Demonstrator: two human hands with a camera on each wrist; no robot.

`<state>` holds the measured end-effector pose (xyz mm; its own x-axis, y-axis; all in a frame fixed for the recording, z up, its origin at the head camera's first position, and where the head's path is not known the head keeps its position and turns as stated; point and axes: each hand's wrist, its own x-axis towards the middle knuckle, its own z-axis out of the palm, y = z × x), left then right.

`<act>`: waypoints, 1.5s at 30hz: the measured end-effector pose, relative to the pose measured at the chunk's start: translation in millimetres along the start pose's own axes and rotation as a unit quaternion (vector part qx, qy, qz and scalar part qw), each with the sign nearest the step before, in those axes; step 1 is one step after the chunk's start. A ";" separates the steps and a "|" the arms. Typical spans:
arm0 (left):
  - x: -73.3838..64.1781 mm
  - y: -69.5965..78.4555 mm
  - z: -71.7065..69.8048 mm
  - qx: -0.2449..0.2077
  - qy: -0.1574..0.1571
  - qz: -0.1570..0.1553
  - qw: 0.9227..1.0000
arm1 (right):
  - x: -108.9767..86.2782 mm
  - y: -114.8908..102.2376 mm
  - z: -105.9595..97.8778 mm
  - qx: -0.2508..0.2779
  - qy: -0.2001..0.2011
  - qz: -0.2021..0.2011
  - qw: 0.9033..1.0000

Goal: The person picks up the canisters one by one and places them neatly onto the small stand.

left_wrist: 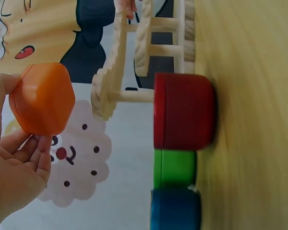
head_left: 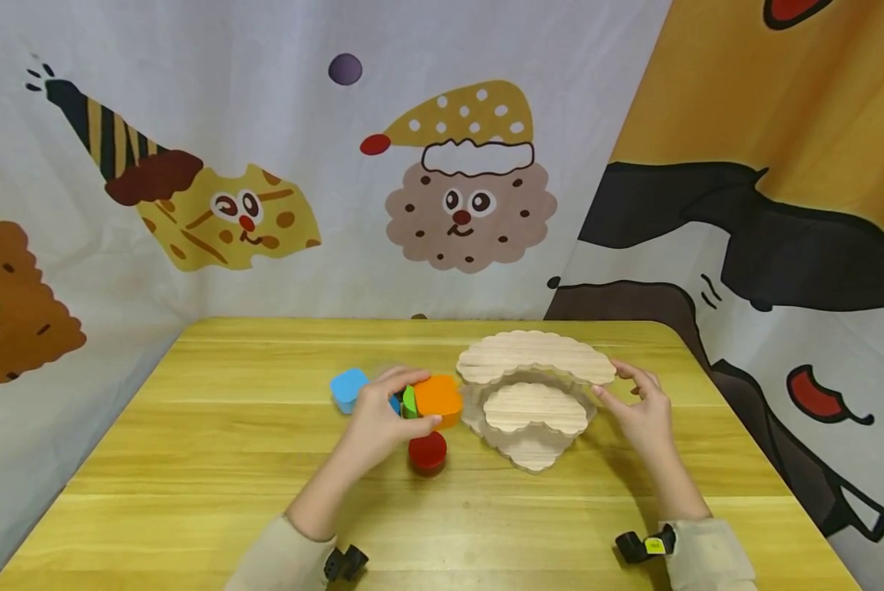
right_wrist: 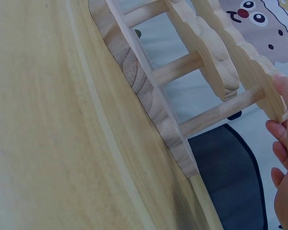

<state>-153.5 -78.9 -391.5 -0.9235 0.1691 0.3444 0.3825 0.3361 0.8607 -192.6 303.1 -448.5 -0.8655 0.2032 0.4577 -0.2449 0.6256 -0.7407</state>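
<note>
Presently, the left hand (head_left: 377, 420) is clamped on the orange block (head_left: 438, 400), with the thumb on one side and the fingers on the other, and it holds this block in the air, clear of the table (head_left: 212, 460). To the right of this hand stands the wooden stand (head_left: 536, 455), which has three wavy boards joined by round pegs (right_wrist: 177, 68). The right hand (head_left: 644, 408) is clamped on the right end of the top board (head_left: 535, 355), its thumb above and its fingers at the edge and below. The middle board (head_left: 535, 409) lies to the left of this hand and lower. Nearer to the person than the left fingers, the red block (head_left: 428, 452) sits on the table. Behind the left hand, the green block (head_left: 409, 401) and the blue block (head_left: 395, 403) are partly hidden, so I cannot tell from above whether they touch. Just to the left of the same hand is the light-blue block (head_left: 349, 387). Farther away than both hands hangs a curtain (head_left: 264, 98) with cartoon figures.
</note>
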 end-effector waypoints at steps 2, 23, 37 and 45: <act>3.0 2.8 3.9 -0.001 0.001 0.002 1.000 | -0.2 0.0 -0.1 0.000 0.000 0.000 1.000; 36.6 29.4 42.0 -0.021 -0.041 0.017 0.999 | -1.9 0.9 2.2 0.004 0.004 0.006 1.000; 63.9 37.4 76.1 -0.027 -0.042 0.040 0.998 | 0.4 0.7 2.3 0.016 0.013 -0.001 1.000; 77.7 47.0 92.5 -0.021 -0.058 0.040 0.997 | -0.4 0.9 1.2 0.018 0.008 0.001 1.000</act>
<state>-204.5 35.8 -359.0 -0.8798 0.3006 0.3683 0.4502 0.2779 0.8486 -193.1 302.7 -450.0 -0.8591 0.2161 0.4639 -0.2589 0.5984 -0.7582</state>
